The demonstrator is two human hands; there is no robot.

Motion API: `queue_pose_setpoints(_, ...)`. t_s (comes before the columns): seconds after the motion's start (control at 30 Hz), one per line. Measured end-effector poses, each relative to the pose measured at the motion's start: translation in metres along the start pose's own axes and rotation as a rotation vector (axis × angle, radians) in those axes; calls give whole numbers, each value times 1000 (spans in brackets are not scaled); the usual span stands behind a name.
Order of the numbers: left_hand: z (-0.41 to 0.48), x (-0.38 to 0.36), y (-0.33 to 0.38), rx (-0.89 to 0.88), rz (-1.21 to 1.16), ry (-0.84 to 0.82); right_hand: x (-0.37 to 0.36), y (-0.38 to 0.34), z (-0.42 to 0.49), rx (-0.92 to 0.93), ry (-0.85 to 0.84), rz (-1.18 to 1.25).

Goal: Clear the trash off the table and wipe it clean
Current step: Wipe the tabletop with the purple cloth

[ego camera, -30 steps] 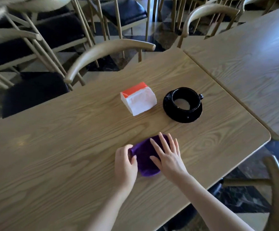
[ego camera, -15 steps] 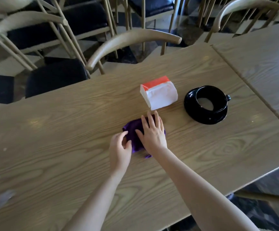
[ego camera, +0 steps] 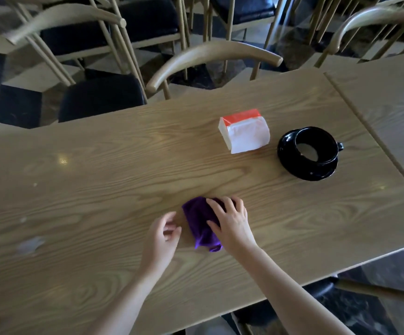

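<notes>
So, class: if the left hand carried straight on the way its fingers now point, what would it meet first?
Most likely the purple cloth, which lies just ahead of the left hand, though depth is unclear.

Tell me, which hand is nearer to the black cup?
Right. The right hand rests on the purple cloth, below-left of the black cup; the left hand is just left of the cloth, farther away.
</notes>
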State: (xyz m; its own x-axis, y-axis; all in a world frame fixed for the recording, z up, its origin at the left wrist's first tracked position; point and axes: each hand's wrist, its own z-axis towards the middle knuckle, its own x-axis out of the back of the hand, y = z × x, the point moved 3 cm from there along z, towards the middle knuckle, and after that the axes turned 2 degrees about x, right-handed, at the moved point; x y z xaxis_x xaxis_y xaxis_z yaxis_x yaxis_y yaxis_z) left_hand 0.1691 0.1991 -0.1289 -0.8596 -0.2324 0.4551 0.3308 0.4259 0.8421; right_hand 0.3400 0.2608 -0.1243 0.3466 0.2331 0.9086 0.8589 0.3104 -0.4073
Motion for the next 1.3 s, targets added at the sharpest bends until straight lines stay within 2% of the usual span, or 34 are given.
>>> queue_pose_setpoints(0.13, -4, 3, 15, 265, -373, -108, 9, -26, 8, 9, 64, 192)
queue_pose_setpoints(0.2, -3, 12, 26, 284, -515, -121, 16, -48, 11, 27, 64, 317)
queue_pose_setpoints(0.37, -9, 75, 23, 253, -540, 130, 42, -101, 20, 100, 61, 529)
queue_pose_setpoints(0.5, -31, 144, -9, 258, -567, 285, 42, -149, 26, 121, -8, 674)
queue_pose_setpoints(0.73, -85, 261, -104, 365, -468, 510, -29, -239, -4, 195, -143, 580)
queue_pose_setpoints(0.87, -89, 330, -171, 378, -266, 544, -68, -266, -38, 89, -61, 488)
queue_pose_setpoints(0.93, -85, 356, -192, 335, -135, 542, -88, -268, -56, 64, 14, 189)
queue_pose_setpoints(0.97, -81, 367, -199, 294, -92, 525, -98, -269, -64, 116, 35, 5)
queue_pose_setpoints(1.03, -68, 387, -211, 186, 105, 477, -118, -272, -71, 240, -57, -179)
queue_pose_setpoints(1.13, -41, 405, -223, 54, 598, 324, -136, -273, -64, 374, -175, -298)
queue_pose_setpoints(1.2, -27, 407, -230, 53, 763, 241, -139, -270, -56, 395, -203, -331)
queue_pose_setpoints(1.3, -20, 402, -237, 37, 891, 222, -143, -272, -62, 488, -181, -367)
